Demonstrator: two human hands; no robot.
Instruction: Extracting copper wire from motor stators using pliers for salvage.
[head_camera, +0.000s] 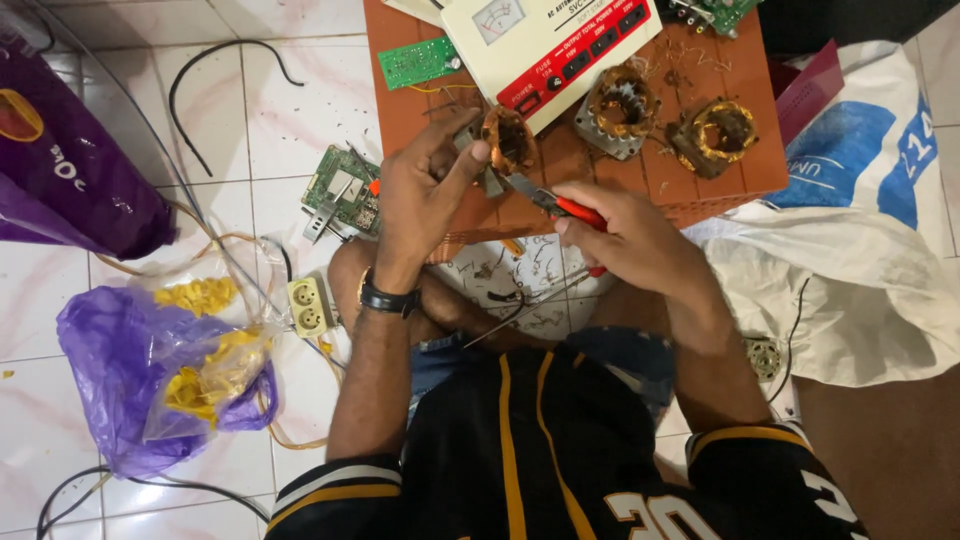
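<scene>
Nearest the lens was a black jersey with yellow stripes, worn by the person seated on a white tiled floor. Across that floor, a large white sack with blue print sprawled at the right, a purple plastic bag lay at the far left, and a second purple bag holding yellow scraps sat below it. An orange low table stood ahead, carrying a cream and red box with a dial meter and two copper-wound motor stators. Green circuit boards lay just beside the table's left edge. A cream double socket rested near the wrist. The left hand had its fingers wrapped around a copper-wound coil, held over the table's front edge. The right hand was closed on red-handled pliers, their tip touching the coil.
</scene>
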